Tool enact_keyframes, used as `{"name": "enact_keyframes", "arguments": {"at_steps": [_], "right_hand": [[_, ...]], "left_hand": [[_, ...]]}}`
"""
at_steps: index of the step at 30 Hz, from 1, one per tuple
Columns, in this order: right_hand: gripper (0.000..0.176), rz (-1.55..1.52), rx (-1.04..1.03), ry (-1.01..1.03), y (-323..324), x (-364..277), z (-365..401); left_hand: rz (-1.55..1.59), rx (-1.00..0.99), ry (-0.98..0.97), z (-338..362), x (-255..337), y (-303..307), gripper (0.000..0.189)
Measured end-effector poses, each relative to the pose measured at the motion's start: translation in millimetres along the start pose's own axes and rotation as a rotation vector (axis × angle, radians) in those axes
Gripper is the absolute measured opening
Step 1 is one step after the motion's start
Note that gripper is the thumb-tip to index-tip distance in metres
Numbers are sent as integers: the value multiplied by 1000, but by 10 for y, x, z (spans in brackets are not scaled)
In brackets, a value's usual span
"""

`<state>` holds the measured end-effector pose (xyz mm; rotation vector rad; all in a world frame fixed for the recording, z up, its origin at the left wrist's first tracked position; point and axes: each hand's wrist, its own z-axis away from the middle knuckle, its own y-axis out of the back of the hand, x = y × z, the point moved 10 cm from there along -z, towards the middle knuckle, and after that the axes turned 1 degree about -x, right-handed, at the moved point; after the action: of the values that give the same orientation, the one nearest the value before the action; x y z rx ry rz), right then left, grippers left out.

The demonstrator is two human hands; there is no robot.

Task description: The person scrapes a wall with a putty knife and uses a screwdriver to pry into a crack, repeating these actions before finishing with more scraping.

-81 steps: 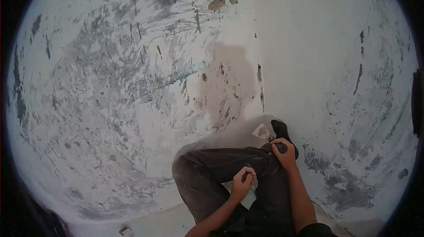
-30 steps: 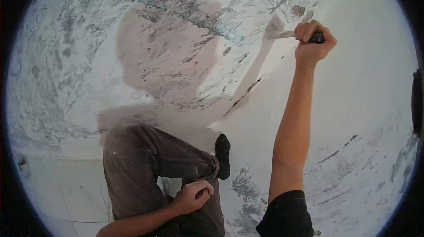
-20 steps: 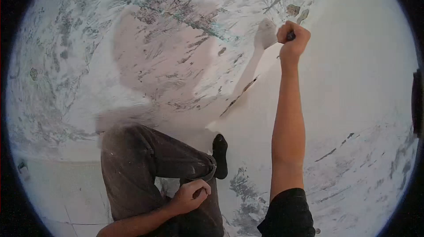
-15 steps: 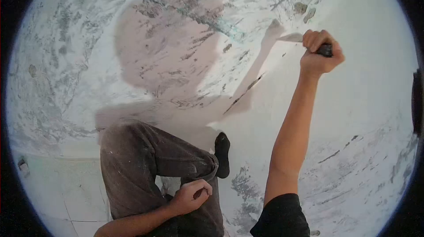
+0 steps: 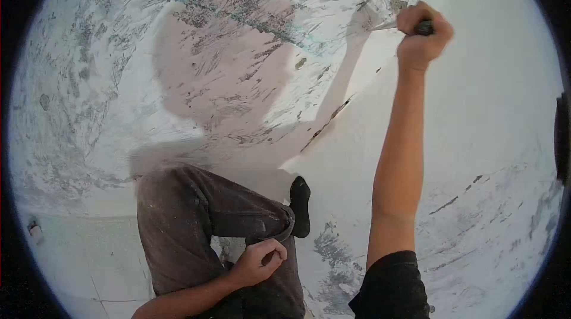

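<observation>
My right hand (image 5: pixel 424 33) is wrapped round the black handle (image 5: pixel 424 27) of a tool at the upper right. A thin, light blade (image 5: pixel 385 25) juts left from the fist, close to the white-smeared surface (image 5: pixel 488 110). My left hand (image 5: pixel 259 262) rests curled on my dark trousers (image 5: pixel 172 224); whether it holds anything is hidden inside the fingers. Below and left of the blade, a dark narrow streak (image 5: pixel 327 124) marks the surface.
A foot in a black sock (image 5: pixel 300 207) is beside my knee. Pale tiles (image 5: pixel 113 265) lie at the lower left, with a small lump (image 5: pixel 35 233) near the edge. A dark object (image 5: pixel 561 139) stands at the far right. Shadows cross the surface.
My right hand has moved up and slightly left with the tool, and its shadow has moved up too. My left hand has barely moved.
</observation>
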<state>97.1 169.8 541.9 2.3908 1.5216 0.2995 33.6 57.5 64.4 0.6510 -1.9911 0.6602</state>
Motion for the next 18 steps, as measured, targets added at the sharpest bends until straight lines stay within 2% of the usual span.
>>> {"name": "enact_keyframes", "arguments": {"at_steps": [1, 2, 4, 5, 6, 8, 9, 10, 12, 15, 16, 18], "right_hand": [[47, -185, -28, 21, -7, -26, -30], [47, -182, -26, 20, -24, 6, -11], [40, 78, 44, 62, -1, 40, 96], [43, 473, -48, 167, -62, 104, 146], [40, 454, -78, 50, -1, 322, 218], [41, 511, -29, 55, 260, 467, 251], [41, 376, 172, -28, 371, 287, 293], [38, -1, 166, -72, 467, 277, 257], [44, -64, 201, -11, 498, -4, 272], [45, -115, 259, -131, 470, 269, 301], [46, -30, 235, -123, 452, 244, 238], [35, -198, 236, -18, 452, 91, 88]], "left_hand": [[-29, -6, 4, 0, -6, -3, 9], [-56, -16, 7, -2, -11, -14, 9], [-46, -11, -16, -6, -51, -16, 8], [-38, 0, -40, 6, -46, -17, 7], [-40, 0, -40, 9, -37, -29, 7], [-36, 30, -73, 4, 13, 4, 7], [-42, 43, -76, 0, 16, 32, 7], [-45, 29, -64, 4, 4, 23, 7], [-41, 0, -45, 10, -11, -6, 7], [-51, -4, -7, 26, -18, -24, 6], [-55, 4, -38, 18, 6, -20, 7], [-66, 24, -74, 6, 61, 3, 7]]}}
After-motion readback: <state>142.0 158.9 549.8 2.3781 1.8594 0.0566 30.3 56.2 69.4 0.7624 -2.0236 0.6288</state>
